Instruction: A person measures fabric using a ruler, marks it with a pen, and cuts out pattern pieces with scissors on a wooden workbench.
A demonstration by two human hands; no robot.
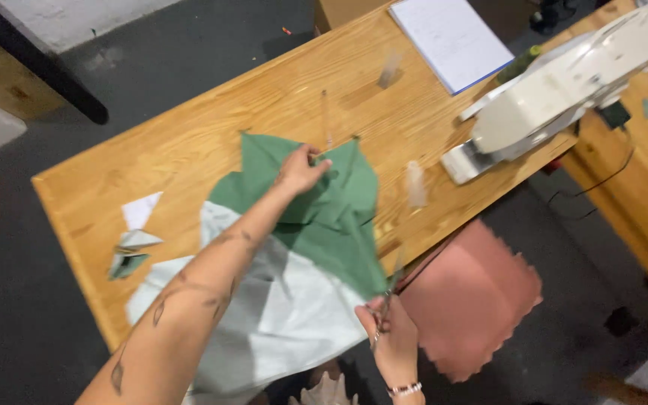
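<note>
You are working in a sewing workshop: a white sewing machine [556,94] stands on a plain wooden worktable [189,142], fabric scraps [133,251] lie near its edge, and the dark floor [189,37] is bare.

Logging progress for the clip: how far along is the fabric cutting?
Done: small offcuts lie at the table's left end. In hand: the left hand lifts the green fabric at its top, and the right hand works scissors at its lower corner. Left: most of the green piece looks uncut, and so does the pale fabric beneath.
</note>
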